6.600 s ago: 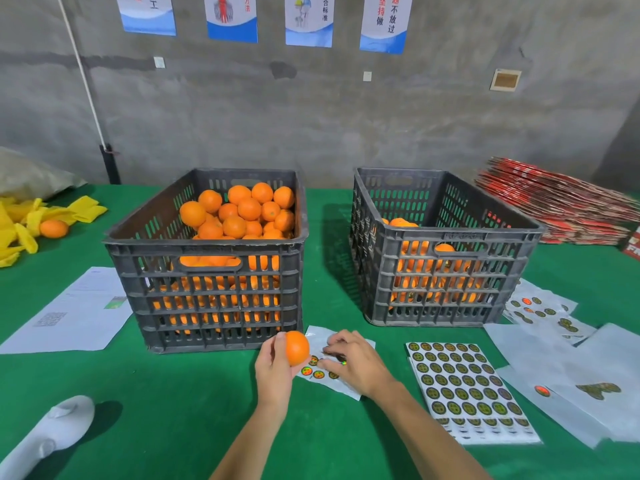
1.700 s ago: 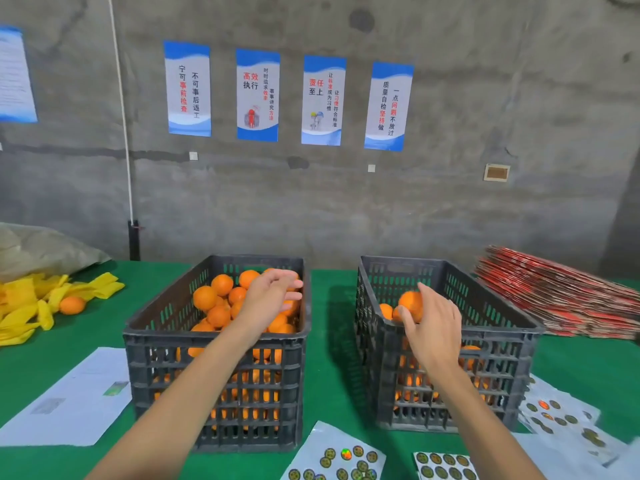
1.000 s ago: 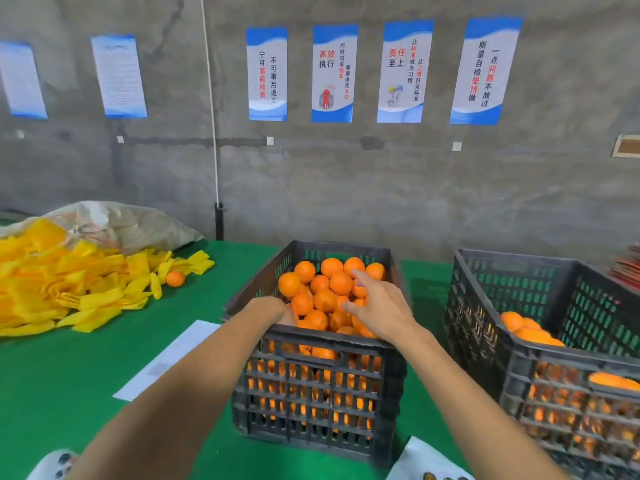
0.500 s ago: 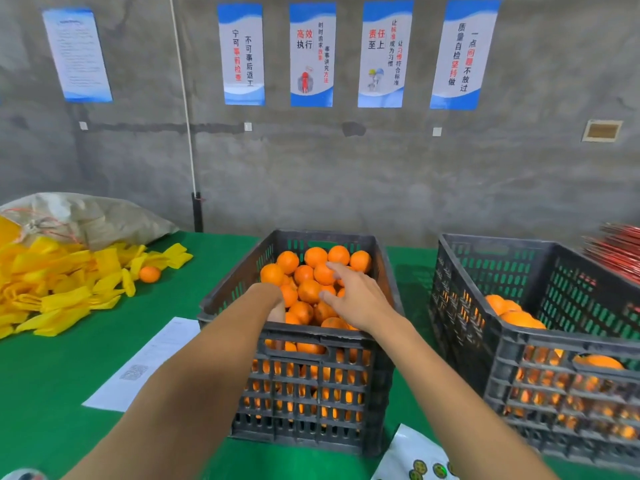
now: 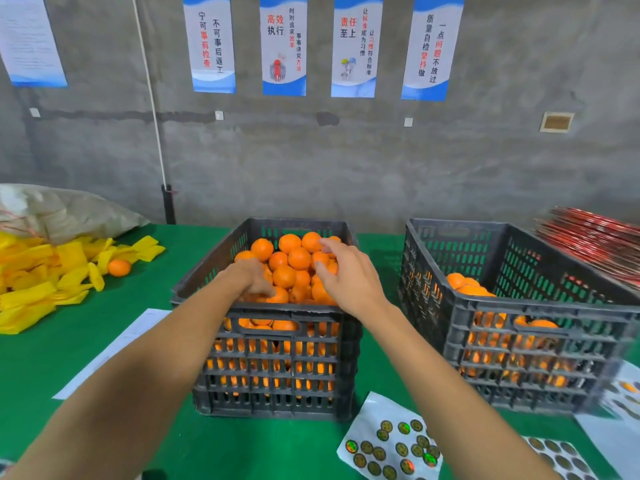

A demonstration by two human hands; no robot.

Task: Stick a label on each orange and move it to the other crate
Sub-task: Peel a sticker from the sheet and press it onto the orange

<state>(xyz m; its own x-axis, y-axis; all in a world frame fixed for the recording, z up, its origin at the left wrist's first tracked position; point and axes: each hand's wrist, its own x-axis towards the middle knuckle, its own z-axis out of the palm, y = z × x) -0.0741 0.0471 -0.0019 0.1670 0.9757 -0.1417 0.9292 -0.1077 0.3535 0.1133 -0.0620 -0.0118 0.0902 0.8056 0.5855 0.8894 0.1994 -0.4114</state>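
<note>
Over the full crate [image 5: 273,308], both hands have come down among the oranges

From the left: my left hand [image 5: 249,277], lower than half a second ago, curls its fingers onto an orange [image 5: 278,295] at the near edge, so the next pick has begun; whether it truly grips I cannot tell. My right hand [image 5: 341,271] hovers loosely spread, grasping nothing. Label sheet [image 5: 391,441] waits below; the other crate [image 5: 519,317] sits right, partly cut off

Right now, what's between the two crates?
Head view: only a bare strip of green table separates the full crate from the right crate; nothing stands there.
</note>
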